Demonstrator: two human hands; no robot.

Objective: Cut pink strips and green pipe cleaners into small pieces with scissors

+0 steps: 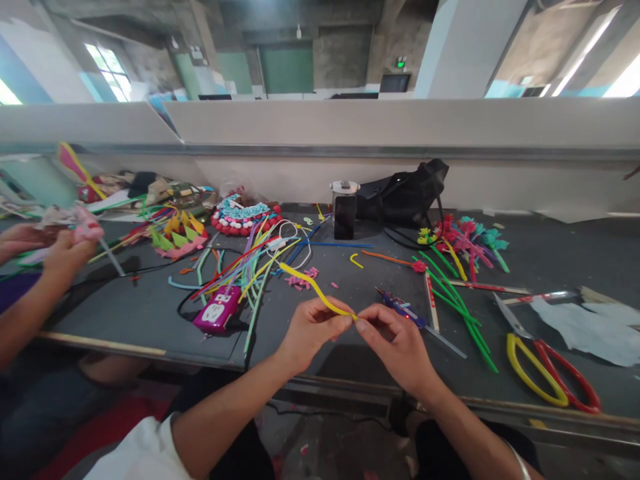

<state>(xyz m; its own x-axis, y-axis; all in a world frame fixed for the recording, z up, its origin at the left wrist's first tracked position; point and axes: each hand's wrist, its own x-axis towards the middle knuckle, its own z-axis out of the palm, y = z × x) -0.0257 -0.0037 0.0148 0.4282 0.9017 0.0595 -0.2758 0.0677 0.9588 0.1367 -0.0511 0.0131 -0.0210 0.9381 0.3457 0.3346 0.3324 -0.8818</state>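
A yellow pipe cleaner (319, 288) runs from my fingers up and to the left over the dark table (150, 300). My left hand (311, 332) pinches it close to its near end. Right beside, my right hand (395, 340) has thumb and forefinger closed on that same end, the two hands nearly touching. Just behind my right hand lies a blue glue gun (400, 305), a clear glue stick poking out toward the front. Green pipe cleaners (463, 313) are spread to its right. Small pink scraps (303, 279) lie behind my left hand.
Scissors (537, 367) with yellow and red handles lie at right, near white cloth (585, 330). A purple box (219, 310) and loose pipe cleaners sit left. Behind stand a phone (345, 217) and black bag (405, 193). Another person's hands (67, 250) work at far left.
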